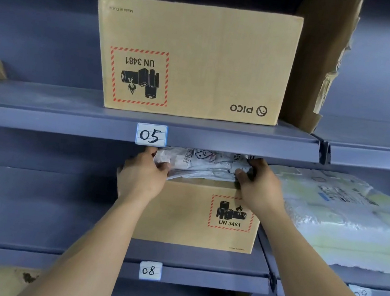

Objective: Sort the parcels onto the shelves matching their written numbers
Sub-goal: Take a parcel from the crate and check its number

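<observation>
Parcel (201, 167), a grey mailer, lies on the box (179, 216) on shelf 08 (31, 202), twelve o'clock of its tag (150, 270), left hand (142, 178) gripping its nine o'clock end and right hand (259, 188) its three o'clock end, so placing seems nearly done, only release remaining.

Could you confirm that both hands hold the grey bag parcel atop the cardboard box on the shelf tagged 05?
Not quite: in the head view the left hand and right hand hold the grey bag parcel atop the cardboard box, but on the shelf tagged 08; the 05 tag sits above.
</observation>
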### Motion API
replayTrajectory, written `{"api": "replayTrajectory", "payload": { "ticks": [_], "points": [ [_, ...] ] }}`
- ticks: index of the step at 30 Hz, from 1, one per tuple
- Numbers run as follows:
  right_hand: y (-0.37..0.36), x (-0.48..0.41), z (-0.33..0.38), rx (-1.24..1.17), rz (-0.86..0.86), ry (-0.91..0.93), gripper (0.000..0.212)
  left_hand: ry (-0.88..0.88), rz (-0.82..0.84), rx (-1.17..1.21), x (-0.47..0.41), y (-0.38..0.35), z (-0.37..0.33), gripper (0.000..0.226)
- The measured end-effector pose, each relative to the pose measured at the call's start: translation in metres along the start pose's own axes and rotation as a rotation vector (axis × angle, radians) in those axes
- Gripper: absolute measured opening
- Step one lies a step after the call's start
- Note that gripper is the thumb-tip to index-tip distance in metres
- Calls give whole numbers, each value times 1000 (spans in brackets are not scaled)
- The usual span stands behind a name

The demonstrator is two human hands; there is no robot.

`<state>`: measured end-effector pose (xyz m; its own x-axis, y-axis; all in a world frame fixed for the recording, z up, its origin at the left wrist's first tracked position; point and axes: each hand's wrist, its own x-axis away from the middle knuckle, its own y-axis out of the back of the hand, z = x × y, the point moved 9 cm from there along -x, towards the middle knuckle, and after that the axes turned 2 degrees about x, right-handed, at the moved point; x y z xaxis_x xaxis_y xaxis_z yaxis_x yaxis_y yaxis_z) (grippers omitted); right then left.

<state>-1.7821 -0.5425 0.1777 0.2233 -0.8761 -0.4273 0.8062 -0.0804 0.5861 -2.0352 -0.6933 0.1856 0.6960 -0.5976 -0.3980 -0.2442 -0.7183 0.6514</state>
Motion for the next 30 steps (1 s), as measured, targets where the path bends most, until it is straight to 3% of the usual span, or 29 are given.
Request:
{"api": "replayTrajectory", "payload": {
  "ticks": [9,15,25,28,30],
  "points": [
    [-2,4,5,43,-4,48,46,-39,31,3,4,2,-1,49],
    [2,30,5,21,-50,32,56,-57,-54,176,18,14,7,61],
    [-11,93,-25,-25,-95,-62,73,-170,-158,295,82,20,29,48],
    [-25,117,-36,1,-9,-111,81,-161,-73,311,103,6,39,46],
    [-30,134,-41,23,29,-118,73,-88,58,323,118,-12,49,46]
  ]
}}
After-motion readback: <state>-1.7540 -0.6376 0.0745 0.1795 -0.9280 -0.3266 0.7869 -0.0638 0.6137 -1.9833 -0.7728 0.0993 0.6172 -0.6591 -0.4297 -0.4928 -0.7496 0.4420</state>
